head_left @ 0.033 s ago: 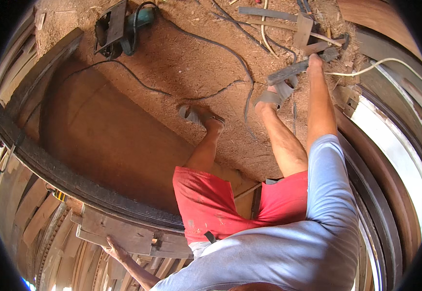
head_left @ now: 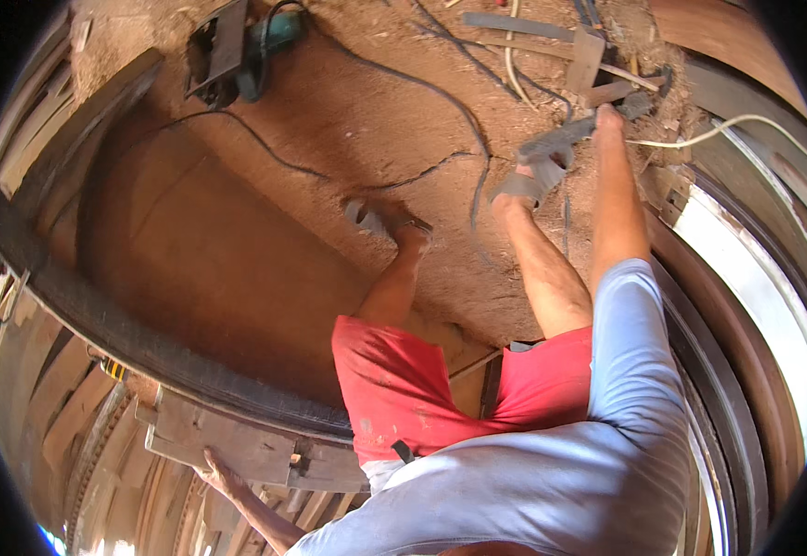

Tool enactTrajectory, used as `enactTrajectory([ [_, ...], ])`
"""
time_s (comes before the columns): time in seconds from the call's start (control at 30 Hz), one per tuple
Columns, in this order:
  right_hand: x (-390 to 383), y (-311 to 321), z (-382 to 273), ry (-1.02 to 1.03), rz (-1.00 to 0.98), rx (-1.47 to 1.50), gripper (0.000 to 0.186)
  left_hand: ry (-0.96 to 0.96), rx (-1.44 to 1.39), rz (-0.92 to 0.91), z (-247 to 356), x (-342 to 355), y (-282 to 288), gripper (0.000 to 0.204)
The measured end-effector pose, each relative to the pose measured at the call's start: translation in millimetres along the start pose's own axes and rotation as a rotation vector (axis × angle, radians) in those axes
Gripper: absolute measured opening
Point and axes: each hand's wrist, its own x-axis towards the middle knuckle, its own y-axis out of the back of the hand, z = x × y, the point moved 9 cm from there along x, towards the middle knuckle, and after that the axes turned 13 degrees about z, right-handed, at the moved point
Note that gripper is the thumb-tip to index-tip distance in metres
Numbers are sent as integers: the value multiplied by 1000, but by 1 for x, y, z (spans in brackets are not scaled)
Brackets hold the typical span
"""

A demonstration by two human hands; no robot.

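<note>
My right arm stretches far forward, and my right hand [head_left: 609, 120] is closed round a dark length of wood [head_left: 552, 141] just beyond my right foot. Down at the left, my left hand [head_left: 223, 477] grips the edge of a weathered wooden board [head_left: 223, 435]. One finger or the thumb shows on top of that board; the other fingers are partly hidden. Beside the board runs a long dark curved wooden rim [head_left: 190, 357], with a wide brown panel [head_left: 227, 259] on its far side.
A green circular saw [head_left: 278, 32] lies on the sawdust-covered floor [head_left: 394, 111] at the far left. Dark cables [head_left: 422, 83] cross the floor. Wood offcuts [head_left: 586, 57] and a white cord [head_left: 728, 125] lie far right. Stacked planks [head_left: 70, 408] stand at the left; curved dark timbers [head_left: 714, 371] line the right.
The dark length of wood looks slightly blurred and has shifted a little, as has the whole view. Both hands keep their hold.
</note>
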Motion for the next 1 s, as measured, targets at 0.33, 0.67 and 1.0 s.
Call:
enactTrajectory([
  [0.33,-134,65,-14,-180,-244,-37,39,-17,174,3,23,-19,-19,61],
  [0.67,-542,99,-33,282,-722,-195,32,-638,-33,182,113,-51,-28,63],
  [1.0,-933,173,-59,695,-1269,-487,32,-1092,-472,-282,272,-198,-15,53],
])
